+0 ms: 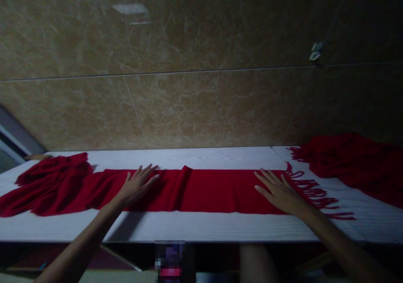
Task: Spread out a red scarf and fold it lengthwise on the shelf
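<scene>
A long red scarf [208,190] lies stretched along the white wood-grain table [189,228]. Its right end has a twisted fringe, while the left part is rumpled and bunched up. Between my hands the cloth is mostly flat, with one raised crease near its middle. My left hand [138,185] rests on the scarf left of that crease, fingers spread. Close to the fringed end, my right hand [277,192] lies on the cloth with its fingers stretched out. Neither hand grips anything.
A second heap of red fringed cloth [355,165] sits at the table's right. Behind the table rises a brown marble-patterned wall [204,106] with a small white fixture [315,51]. A grey frame [22,132] stands at the left edge, beside a small tan object [37,157].
</scene>
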A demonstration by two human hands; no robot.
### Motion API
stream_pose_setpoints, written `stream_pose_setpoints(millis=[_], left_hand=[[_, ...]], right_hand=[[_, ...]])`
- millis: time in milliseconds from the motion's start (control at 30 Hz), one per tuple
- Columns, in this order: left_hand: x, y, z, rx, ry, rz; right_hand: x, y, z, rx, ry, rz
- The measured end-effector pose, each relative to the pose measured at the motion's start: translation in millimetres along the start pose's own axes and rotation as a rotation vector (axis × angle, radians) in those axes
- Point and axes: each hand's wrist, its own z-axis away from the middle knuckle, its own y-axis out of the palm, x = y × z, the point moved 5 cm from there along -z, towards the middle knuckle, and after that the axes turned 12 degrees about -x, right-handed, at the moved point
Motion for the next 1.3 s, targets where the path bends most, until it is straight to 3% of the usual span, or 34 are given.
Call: stream_pose_setpoints(millis=[100, 300, 433, 567, 833, 1000, 1067, 1133, 1200, 1300], left_hand=[[21.6, 8.2, 13.5, 0.069, 0.024, -0.08], [24.5, 12.9, 24.9, 0.074, 0.063, -0.106], [28.2, 13.6, 20.1, 0.102, 0.047, -0.091], [28.3, 11.6, 10.9, 0.089, 0.058, -0.075], [12.1, 15.7, 12.6, 0.092, 0.057, -0.057], [11.7, 15.3, 14.1, 0.082, 0.054, -0.032], [12.2, 14.9, 13.7, 0.085, 0.044, -0.025], [12.9, 15.3, 13.5, 0.093, 0.029, -0.024], [13.4, 16.2, 13.3, 0.097, 0.025, -0.026], [15.2, 17.7, 12.7, 0.082, 0.033, -0.044]], right_hand=[[-20.7, 0.2, 0.3, 0.0, -0.017, -0.002], [-50.7, -2.8, 4.6, -0.01, -0.045, -0.015], [-51.5, -10.7, 4.5, -0.017, -0.052, -0.004], [-48.8, -19.8, -5.6, -0.117, -0.05, 0.017], [-82.8, 17.1, -10.0, -0.137, 0.014, 0.008], [-87.6, 18.1, -11.6, -0.151, 0.029, -0.053], [-72.8, 4.4, -14.7, -0.18, 0.05, -0.093], [-39.2, -23.0, -12.9, -0.255, 0.04, -0.176], [13.7, -62.4, 0.0, -0.353, -0.047, -0.351], [105.2, -112.7, 38.4, -0.214, -0.265, -0.631]])
